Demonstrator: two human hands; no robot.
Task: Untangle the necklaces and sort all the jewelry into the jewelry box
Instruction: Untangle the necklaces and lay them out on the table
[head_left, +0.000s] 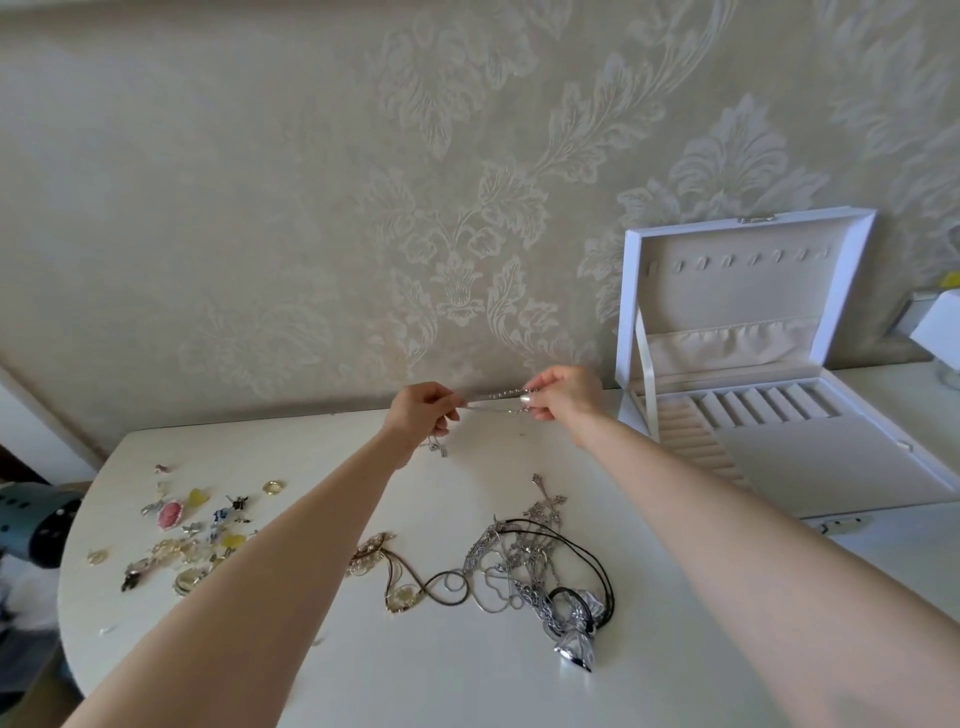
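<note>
Both hands are raised above the far edge of the table, each pinching one end of the same piece.

Head view, entries:

1. Left hand (423, 410): fingers curled, thumb and fingertips closed on a thin silver chain (496, 401).
2. Right hand (563, 397): thumb, with a pale glossy nail, and forefinger closed on the chain's other end.
3. Silver chain: drawn taut and near level between the two grips, apparently in two strands, the upper one beaded. A small silver pendant (439, 448) hangs below the left hand, too blurred to make out.
4. Tangle of necklaces (524, 566): on the table nearer the person, between the forearms, well apart from the held chain. It holds silver link chains, a looping snake chain, ornate filigree pendants, a black cord (605, 566) and a glossy silver pendant (574, 649) at the near end. A gold-toned chain (402, 597) trails left toward the forearm.
5. Scatter of small pieces (192, 530): left of the left forearm. It includes a pink oval brooch (170, 515), a gold ring (273, 487) and yellow translucent bits.
6. Jewelry box (631, 249): white, open, near the right hand on its right. The lid stands upright against the wallpaper. The cream lining has a row of hooks and a gathered pocket. The base has ring rolls, narrow slots and a flat panel.
7. Table (467, 686): white, smooth, rounded at the left.
8. Wallpaper (311, 208): beige, embossed leaf damask.
</note>
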